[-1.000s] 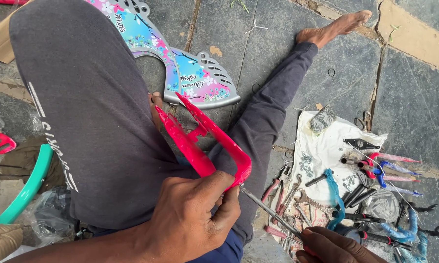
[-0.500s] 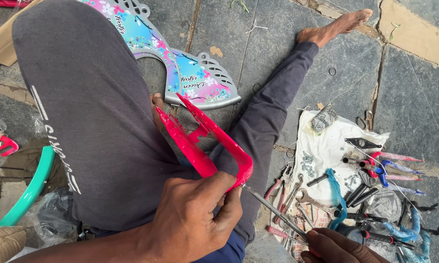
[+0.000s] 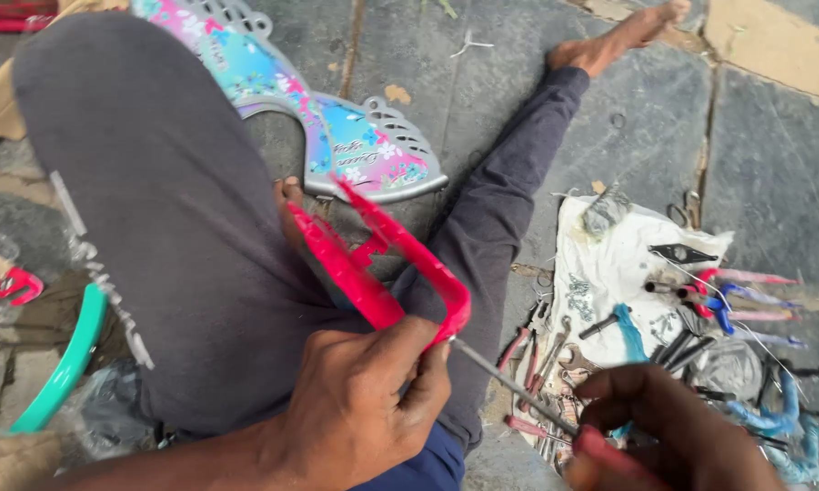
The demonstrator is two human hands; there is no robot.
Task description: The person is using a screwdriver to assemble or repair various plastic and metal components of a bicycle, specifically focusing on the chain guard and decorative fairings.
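My left hand (image 3: 364,409) grips the near end of a pink-red plastic bracket (image 3: 373,264) that rests across my thigh in dark grey trousers (image 3: 173,227). My right hand (image 3: 664,432) at the bottom right holds a screwdriver (image 3: 509,386) by its red handle. The thin metal shaft slants up and left, and its tip touches the bracket's lower corner beside my left thumb. The handle is mostly hidden inside my fingers.
A colourful flowered plastic guard with grey edges (image 3: 355,145) lies on the stone floor beyond my knee. A white cloth (image 3: 609,273) at the right carries pliers, scissors, screws and several tools. A green hoop-like rim (image 3: 64,364) sits at the left. My bare foot (image 3: 628,36) reaches the top.
My right hand has come further into view at the bottom right and the screwdriver tip sits closer against the bracket corner. The left hand and bracket stay put.
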